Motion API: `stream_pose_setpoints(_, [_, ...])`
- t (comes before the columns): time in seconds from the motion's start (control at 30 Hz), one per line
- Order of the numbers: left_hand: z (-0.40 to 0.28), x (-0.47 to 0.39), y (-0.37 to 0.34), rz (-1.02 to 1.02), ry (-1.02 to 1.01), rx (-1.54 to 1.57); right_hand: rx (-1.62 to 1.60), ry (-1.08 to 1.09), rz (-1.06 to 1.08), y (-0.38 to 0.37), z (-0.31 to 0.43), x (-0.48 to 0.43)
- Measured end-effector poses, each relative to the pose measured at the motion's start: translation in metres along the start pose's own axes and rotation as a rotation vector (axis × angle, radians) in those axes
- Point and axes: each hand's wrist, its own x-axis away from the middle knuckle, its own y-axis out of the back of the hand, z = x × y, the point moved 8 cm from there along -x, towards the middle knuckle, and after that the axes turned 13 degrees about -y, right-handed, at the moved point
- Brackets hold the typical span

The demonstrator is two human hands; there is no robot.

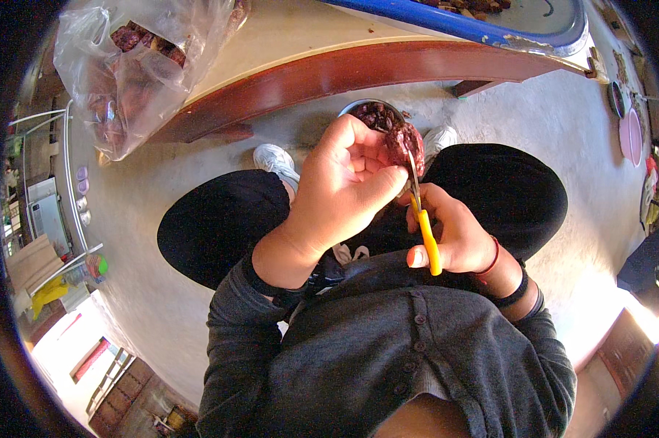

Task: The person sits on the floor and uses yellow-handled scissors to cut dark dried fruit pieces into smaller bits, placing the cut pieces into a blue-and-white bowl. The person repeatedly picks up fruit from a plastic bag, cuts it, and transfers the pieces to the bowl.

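Between the fingers of my left hand (pixel 343 183) is a dark red, wrinkled lump (pixel 405 147), perhaps dried fruit or mushroom; its kind is not clear. My right hand (pixel 452 232) grips yellow-handled scissors (pixel 429 235), whose metal blades lie against the lump's lower edge. How far the blades are apart cannot be told. Just beyond my fingers, low between my shoes, a round metal-rimmed bowl (pixel 353 105) holds dark red pieces (pixel 374 114). My left hand partly hides the bowl.
A table (pixel 329 71) with a reddish wooden edge stands ahead. On it are a clear plastic bag (pixel 137 93) of dark red lumps at the left and a blue-rimmed tray (pixel 450 24) with brownish pieces at the right. A pink basin (pixel 630 137) is far right.
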Motion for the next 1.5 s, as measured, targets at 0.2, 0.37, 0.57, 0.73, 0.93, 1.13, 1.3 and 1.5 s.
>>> stream_pose_setpoints(0.2, [-0.001,0.004,-0.004,0.027,0.032,0.040,-0.126,0.003,-0.031,-0.001,-0.002,0.001])
stream_pose_setpoints(0.37, [-0.001,0.001,-0.003,0.009,-0.004,0.060,-0.173,0.011,-0.061,-0.001,-0.003,0.002])
stream_pose_setpoints(0.57, [0.000,0.000,0.000,-0.005,-0.012,0.098,-0.215,0.000,-0.060,-0.004,-0.002,0.002])
stream_pose_setpoints(0.73, [-0.001,-0.002,0.002,0.004,-0.011,0.116,-0.195,-0.010,-0.081,-0.004,0.004,0.003])
stream_pose_setpoints(0.93, [0.005,-0.003,0.007,-0.012,0.046,0.130,-0.160,-0.080,0.008,-0.006,-0.004,-0.003])
stream_pose_setpoints(1.13, [0.010,-0.002,0.011,-0.066,0.101,0.180,-0.276,-0.027,0.363,-0.011,0.000,0.004])
stream_pose_setpoints(1.3, [0.001,-0.003,0.015,-0.026,0.052,0.103,-0.544,0.004,0.135,0.015,0.007,0.010])
stream_pose_setpoints(1.5, [0.017,0.011,-0.013,0.117,0.166,0.169,-0.747,0.449,-0.287,0.038,0.030,0.006])
